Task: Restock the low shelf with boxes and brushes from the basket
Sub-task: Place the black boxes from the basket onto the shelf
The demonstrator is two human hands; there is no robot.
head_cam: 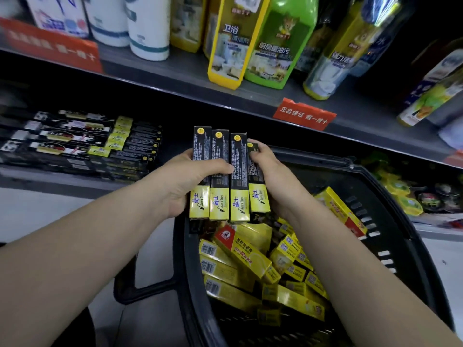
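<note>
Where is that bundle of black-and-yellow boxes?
Centre of the head view: the boxes are gripped between left hand and right hand, above the basket.

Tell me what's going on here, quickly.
A person is holding four black-and-yellow boxes side by side over the black basket. The left hand grips them from the left, with its thumb across the fronts. The right hand grips the right end. The basket holds many yellow boxes. Rows of shelved boxes of the same look lie on the low shelf to the left.
</note>
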